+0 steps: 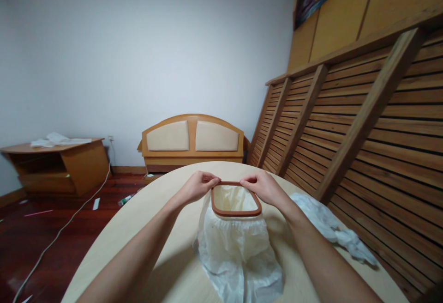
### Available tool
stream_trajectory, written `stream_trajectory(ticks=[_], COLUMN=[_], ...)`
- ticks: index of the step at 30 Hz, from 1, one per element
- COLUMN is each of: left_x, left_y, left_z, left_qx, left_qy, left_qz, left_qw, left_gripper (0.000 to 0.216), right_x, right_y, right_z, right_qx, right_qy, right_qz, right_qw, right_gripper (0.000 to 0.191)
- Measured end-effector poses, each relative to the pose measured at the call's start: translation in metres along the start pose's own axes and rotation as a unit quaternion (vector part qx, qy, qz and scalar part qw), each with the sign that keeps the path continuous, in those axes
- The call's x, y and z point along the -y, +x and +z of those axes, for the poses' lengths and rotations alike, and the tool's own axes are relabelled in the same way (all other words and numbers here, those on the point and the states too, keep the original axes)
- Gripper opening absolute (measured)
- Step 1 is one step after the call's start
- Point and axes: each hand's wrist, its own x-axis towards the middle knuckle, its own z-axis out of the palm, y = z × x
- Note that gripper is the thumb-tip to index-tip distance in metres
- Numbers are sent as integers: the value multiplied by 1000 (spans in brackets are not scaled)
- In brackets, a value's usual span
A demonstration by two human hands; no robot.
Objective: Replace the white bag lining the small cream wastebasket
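A trash bin with a brown rounded-square rim ring stands in front of me on a pale round table. A thin white plastic bag lines its inside and hangs down loosely over the outside, hiding the bin's walls. At the far left corner of the ring, my left hand pinches the rim between thumb and fingers. My right hand does the same at the far right corner. The near side of the ring is untouched.
A crumpled white plastic bag lies on the table's right side. Slatted wooden panels lean close by on the right. Beyond the table are a headboard and a low wooden cabinet. A cable crosses the floor.
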Motion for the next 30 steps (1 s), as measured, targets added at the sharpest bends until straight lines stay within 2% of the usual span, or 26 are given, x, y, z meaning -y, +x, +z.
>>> stream_trajectory(ticks=[7, 13, 16, 19, 21, 25, 30], left_x=[2, -5, -15, -25, -28, -29, -25], left_y=[0, -4, -13, -23, -27, -27, -25], left_z=[2, -3, -9, -14, -15, -12, -11], left_qx=[3, 8, 59, 138, 178, 207, 208], left_qy=[25, 57, 73, 105, 116, 137, 144], left_qz=[-8, 59, 91, 77, 72, 85, 111], left_qw=[1000, 997, 991, 982, 974, 965, 961], left_gripper=[48, 47, 55, 71, 80, 87, 83], right_x=[0, 4, 10, 17, 21, 22, 16], right_y=[0, -5, -12, -18, -21, -23, -21], right_z=[1, -9, -18, -27, -30, -31, -28], right_qx=[5, 36, 89, 191, 242, 268, 283], right_qy=[-33, 2, 2, -5, 2, 33, 35], right_qz=[-16, -55, -67, -67, -85, -119, -100], right_qw=[999, 998, 994, 979, 967, 955, 953], right_gripper=[40, 38, 56, 79, 87, 91, 107])
